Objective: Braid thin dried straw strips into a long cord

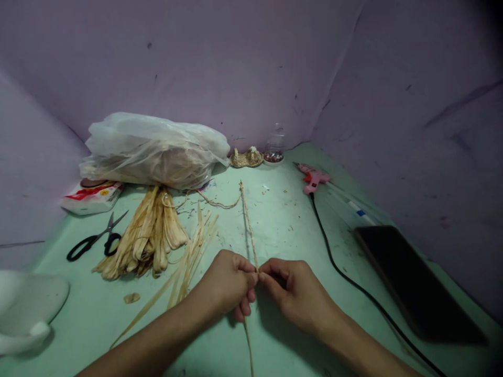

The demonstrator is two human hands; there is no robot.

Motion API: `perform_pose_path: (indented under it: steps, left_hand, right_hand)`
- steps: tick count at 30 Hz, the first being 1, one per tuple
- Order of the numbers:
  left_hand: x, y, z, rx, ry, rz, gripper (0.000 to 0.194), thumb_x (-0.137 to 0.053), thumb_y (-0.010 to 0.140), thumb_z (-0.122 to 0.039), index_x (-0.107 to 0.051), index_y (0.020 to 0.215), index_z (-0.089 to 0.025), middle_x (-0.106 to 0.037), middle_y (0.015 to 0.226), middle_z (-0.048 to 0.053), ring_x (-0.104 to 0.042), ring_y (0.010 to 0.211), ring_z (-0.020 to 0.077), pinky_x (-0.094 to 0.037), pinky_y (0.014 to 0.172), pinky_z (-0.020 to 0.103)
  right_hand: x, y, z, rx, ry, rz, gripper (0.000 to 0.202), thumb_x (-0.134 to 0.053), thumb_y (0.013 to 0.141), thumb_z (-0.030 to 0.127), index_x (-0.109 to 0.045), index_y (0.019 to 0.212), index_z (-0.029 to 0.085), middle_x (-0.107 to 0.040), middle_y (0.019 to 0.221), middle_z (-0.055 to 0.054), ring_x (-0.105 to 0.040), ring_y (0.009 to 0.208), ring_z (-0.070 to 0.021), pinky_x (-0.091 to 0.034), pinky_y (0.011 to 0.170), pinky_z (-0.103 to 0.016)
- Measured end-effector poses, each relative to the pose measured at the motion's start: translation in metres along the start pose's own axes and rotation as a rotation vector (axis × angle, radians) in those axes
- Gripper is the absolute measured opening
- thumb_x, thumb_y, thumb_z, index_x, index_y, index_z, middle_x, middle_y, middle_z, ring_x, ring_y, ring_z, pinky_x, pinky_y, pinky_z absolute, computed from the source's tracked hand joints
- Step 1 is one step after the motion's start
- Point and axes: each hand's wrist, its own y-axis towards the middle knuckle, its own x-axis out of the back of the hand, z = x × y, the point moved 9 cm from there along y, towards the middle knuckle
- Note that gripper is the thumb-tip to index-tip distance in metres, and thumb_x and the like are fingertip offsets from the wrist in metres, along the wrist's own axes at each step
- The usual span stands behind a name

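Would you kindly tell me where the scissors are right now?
In the head view, the black-handled scissors lie at left on the green table, beside the bundle of dried strips.

Room betw. cord (249, 225) & cable (341, 269) — phone (416, 283) (flat) blocks R.

The cord (247, 219) I pinched at lower centre was straw-tan, mottled along its twist. Left of centre, the bundle (146, 235) was streaked from cream to brown, and the strips (187, 268) beside it were pale yellow. The table (294, 238) was mint green, speckled dark; the walls (220, 63) were dull purple with dark scuffs. At upper left I saw a cloudy white bag (153, 146), below it a red and white box (93, 201). The scissors (107, 230) at left were black-handled with grey blades (118, 219). Beads (273, 156) at upper centre were red and white. At right, the glue gun (314, 180) was pink, its trigger (307, 178) orange-red, its cable (328, 253) black like the phone (416, 283).
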Motion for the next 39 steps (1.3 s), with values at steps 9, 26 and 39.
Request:
perform_pose_path:
  steps: [9,26,39]
  left_hand:
    - [0.016,0.002,-0.019,-0.310,0.271,-0.202,0.010,-0.046,0.056,-0.013,-0.051,0.048,-0.013,-0.040,0.044,-0.003,-0.036,0.046,0.0064,-0.027,0.043,0.018]
    - [0.005,0.001,-0.003,-0.148,-0.148,-0.136,0.009,-0.048,0.053,-0.015,-0.050,0.044,-0.013,-0.032,0.033,-0.006,-0.023,0.038,0.0046,-0.016,0.040,0.020]
    - [0.004,0.003,-0.008,-0.229,0.184,-0.142,0.010,-0.045,0.062,-0.019,-0.049,0.054,-0.014,-0.038,0.047,-0.004,-0.031,0.046,0.0067,-0.022,0.044,0.020]
  right_hand:
    - [0.003,-0.009,0.020,0.198,-0.401,-0.089,0.022,-0.040,0.076,0.015,-0.061,0.071,0.016,-0.058,0.060,-0.003,-0.049,0.052,-0.0107,-0.031,0.050,-0.021]
    - [-0.001,-0.044,0.055,0.510,-0.803,-0.363,0.020,-0.041,0.064,0.006,-0.059,0.060,0.015,-0.054,0.047,-0.002,-0.043,0.036,-0.0107,-0.014,0.041,-0.027]
    - [-0.025,-0.043,0.039,0.239,-0.260,0.326,0.018,-0.057,0.068,0.025,-0.059,0.052,0.017,-0.053,0.047,0.001,-0.036,0.037,-0.0054,-0.022,0.036,-0.020]
